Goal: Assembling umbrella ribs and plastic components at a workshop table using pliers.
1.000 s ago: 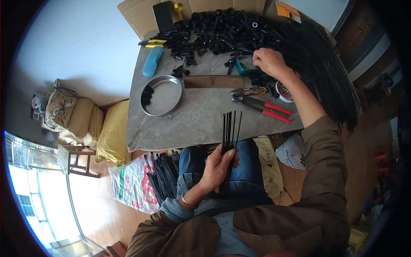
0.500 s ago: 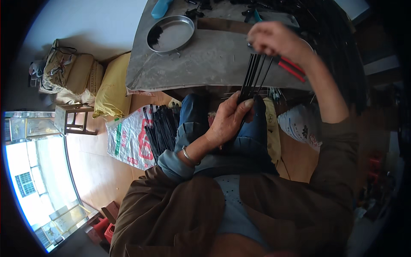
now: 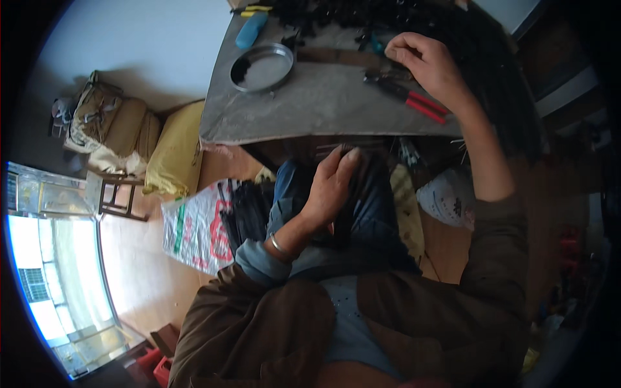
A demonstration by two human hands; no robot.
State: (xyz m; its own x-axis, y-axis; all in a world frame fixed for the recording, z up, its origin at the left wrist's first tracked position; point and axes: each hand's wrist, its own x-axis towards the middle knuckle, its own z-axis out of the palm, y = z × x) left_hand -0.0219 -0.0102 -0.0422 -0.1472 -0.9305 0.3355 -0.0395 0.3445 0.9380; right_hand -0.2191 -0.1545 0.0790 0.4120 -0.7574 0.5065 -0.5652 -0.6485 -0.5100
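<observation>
My left hand [image 3: 328, 189], with a bangle at its wrist, is closed in front of my lap around a bundle of thin black rods [image 3: 348, 216]. The rods are blurred and dark between my knees, and the fist covers most of their upper ends. Raised over the right part of the table, my right hand [image 3: 428, 63] has its fingers curled in a pinch. Whatever lies between those fingertips, if anything, does not show. Just below it, red-handled pliers [image 3: 424, 106] lie on the tabletop.
The grey table [image 3: 310, 110] bears a round metal dish [image 3: 284, 71] with small black bits, a blue case [image 3: 251, 30] and piled black parts [image 3: 414, 16]. More black rods [image 3: 249, 210] lie on a printed sack [image 3: 194, 223] left of my legs. A yellow sack [image 3: 178, 149] and wooden stool [image 3: 119, 194] stand left.
My left hand has lowered the rods from above the table edge toward my lap. The right hand has come away from their tips and lifted slightly right, uncovering the pliers.
</observation>
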